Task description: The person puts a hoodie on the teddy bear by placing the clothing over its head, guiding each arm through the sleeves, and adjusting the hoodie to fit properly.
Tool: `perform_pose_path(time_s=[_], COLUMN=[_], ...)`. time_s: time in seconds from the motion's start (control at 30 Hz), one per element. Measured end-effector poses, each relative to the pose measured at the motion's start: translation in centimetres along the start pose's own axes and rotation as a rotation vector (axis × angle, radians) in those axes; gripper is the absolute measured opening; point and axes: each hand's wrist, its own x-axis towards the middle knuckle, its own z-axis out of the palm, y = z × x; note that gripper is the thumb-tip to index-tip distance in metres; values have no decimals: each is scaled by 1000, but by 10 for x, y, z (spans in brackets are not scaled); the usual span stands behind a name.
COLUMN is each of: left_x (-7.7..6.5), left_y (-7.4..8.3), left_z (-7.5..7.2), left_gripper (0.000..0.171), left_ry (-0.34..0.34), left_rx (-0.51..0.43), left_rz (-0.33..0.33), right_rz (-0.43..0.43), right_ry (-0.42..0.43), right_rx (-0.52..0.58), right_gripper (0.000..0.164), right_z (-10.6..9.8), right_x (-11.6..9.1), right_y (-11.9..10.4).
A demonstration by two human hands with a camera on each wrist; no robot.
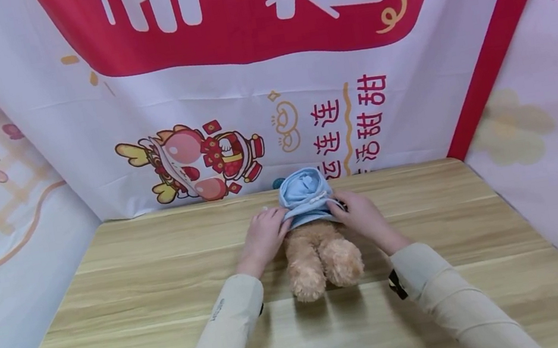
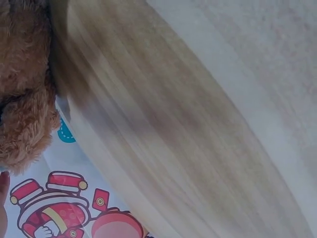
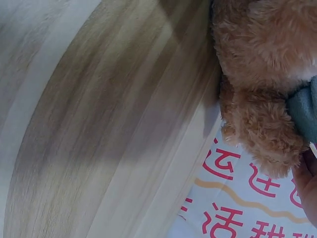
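A person's left hand [image 1: 265,233] and right hand [image 1: 365,218] each pinch the edge of a blue garment [image 1: 303,188], fingers bent in. Between them on the table [image 1: 139,291] lies a plush toy [image 1: 305,260], legs [image 1: 344,260] bare, head unseen; the garment seems partway on, neither settled nor removed.

Tan plush toy [image 1: 315,235]; blue garment [image 1: 305,189]; cream sleeves [image 1: 222,339]; wood-grained table [image 1: 141,303]; red-white backdrop [image 1: 237,36].

Left hand [image 1: 264,234] and right hand [image 1: 363,215] are pinching, near each other.
The sleeved left forearm [image 1: 223,342] and right forearm [image 1: 454,295] are stretching forward and slanting toward each other, the thumbs [image 1: 337,211] lying on the hands' facing sides.
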Motion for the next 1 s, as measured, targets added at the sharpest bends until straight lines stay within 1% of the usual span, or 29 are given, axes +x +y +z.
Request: perform_pose_path(time_s=[0.07, 0.17, 0.23, 0.3, 0.37, 0.43, 0.57, 0.63, 0.67, 0.77, 0.83, 0.93, 1.0], left_x=[-1, -3, -4, -4, -5, -5, -6, -7, -7, -8, -8, -8, -9], left_y=[-2, -5, -7, -8, -7, -6, -4, -3, -3, -3, -4, -5, -6], left_z=[0, -1, -1, -2, -2, -2, 0, 0, 0, 1, 0, -2, -4], left_gripper=[22, 27, 30, 31, 28, 26, 26, 27, 27, 26, 25, 24, 23], left_ry=[55, 122, 162, 190, 202, 180, 74, 39, 30, 37, 46, 58, 68], left_rx=[13, 30, 46, 58, 50, 23, -89, -120, -125, -99, -78, -50, -29], left_rz=[30, 81, 113, 135, 136, 104, -15, -60, -72, -72, -58, -22, 13], right_rz=[-1, -19, -39, -62, -73, -70, -49, -43, -37, -19, 2, 3, -11], right_ry=[0, -20, -41, -68, -83, -91, -109, -119, -125, -141, -158, -198, -243], right_rx=[12, 53, 82, 110, 124, 130, 152, 164, 171, 161, 166, 174, 189], right_gripper=[20, 20, 26, 31, 35, 37, 37, 36, 36, 36, 37, 35, 33], right_z=[0, -1, -1, -1, -1, 0, 3, 3, 3, 1, -1, -6, -11], right_x=[0, 0, -1, -1, -2, -2, -2, -2, -2, -3, -3, -4, -3], right_y=[0, 4, 8, 12, 16, 19, 22, 21, 21, 21, 21, 22, 22])
